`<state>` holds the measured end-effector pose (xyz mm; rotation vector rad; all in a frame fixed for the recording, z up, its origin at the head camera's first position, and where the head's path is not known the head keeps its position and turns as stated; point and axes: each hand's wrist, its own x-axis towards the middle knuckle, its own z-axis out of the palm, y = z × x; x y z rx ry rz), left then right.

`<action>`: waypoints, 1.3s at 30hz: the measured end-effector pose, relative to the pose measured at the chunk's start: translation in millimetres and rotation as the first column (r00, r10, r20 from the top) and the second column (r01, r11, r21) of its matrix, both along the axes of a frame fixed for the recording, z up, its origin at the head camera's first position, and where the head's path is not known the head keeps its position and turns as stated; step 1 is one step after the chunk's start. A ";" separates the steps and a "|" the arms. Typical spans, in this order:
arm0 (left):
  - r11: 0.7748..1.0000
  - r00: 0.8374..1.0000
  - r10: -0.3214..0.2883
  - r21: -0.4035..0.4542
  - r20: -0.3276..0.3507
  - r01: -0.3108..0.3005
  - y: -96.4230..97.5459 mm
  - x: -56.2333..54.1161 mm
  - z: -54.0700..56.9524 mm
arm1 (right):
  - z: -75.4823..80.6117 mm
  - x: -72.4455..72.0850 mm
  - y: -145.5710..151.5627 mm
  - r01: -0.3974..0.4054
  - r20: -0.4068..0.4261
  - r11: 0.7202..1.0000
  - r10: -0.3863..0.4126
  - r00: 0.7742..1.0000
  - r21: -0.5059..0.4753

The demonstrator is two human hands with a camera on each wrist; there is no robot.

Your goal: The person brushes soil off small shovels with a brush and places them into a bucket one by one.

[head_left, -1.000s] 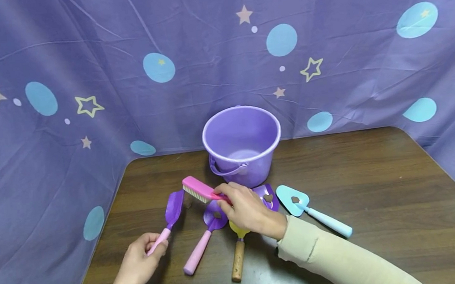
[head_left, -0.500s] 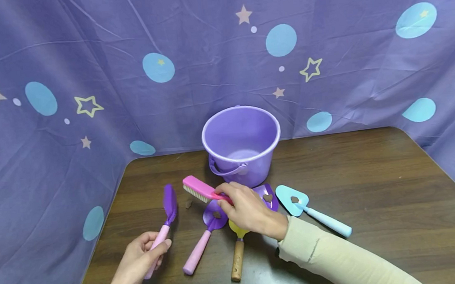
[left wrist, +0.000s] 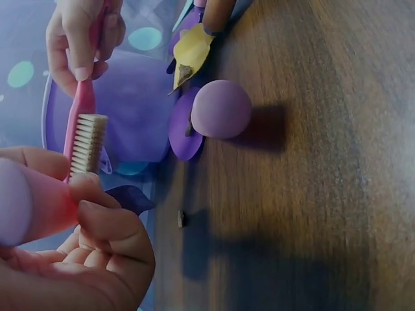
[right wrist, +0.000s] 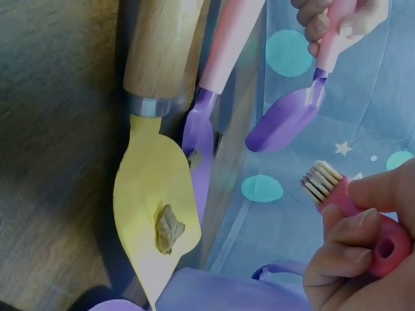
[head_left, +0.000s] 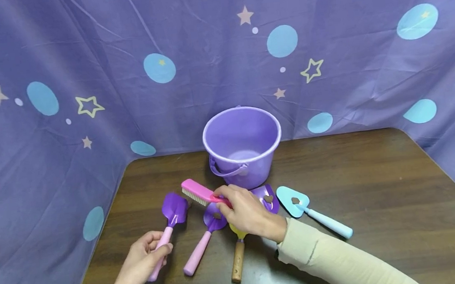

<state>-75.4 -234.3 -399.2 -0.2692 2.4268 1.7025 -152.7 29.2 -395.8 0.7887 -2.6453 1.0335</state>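
Purple shovel [head_left: 174, 207] turned in left grip [head_left: 144, 257]

It swung from edge-on to broadside over the last half second, while the left grip pinched its pink handle [head_left: 161, 254]. Just right of that grip, a second shovel [head_left: 201, 249] lay on the table [head_left: 379, 182]. Further along, the right grip [head_left: 246, 208] pinched a pink brush [head_left: 196, 192], a yellow trowel [head_left: 238, 254] partly hidden below it. Beyond this grip stood a purple bucket [head_left: 260, 168]; to its right lay a purple spade [head_left: 274, 206], then a light-blue trowel [head_left: 319, 217].
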 end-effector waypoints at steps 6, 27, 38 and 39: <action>0.998 1.000 0.003 -0.060 -0.003 -0.004 1.1 1.0 -1.8 | 1.8 3.5 -5.2 -0.041 0.000 0.999 0.041 0.999 -0.023; 0.995 0.999 -0.032 -0.100 -0.025 0.029 4.6 1.4 3.2 | 3.4 22.4 -35.7 -0.165 -0.037 0.983 0.168 0.985 0.081; 0.991 0.997 -0.067 -0.119 -0.027 0.063 2.1 4.6 1.9 | -10.5 7.8 -35.6 -0.063 -0.091 0.983 0.079 0.993 0.173; 0.991 0.997 -0.069 -0.116 -0.024 0.065 2.1 4.9 2.1 | -11.4 6.1 -34.6 -0.055 -0.089 0.982 0.072 0.993 0.179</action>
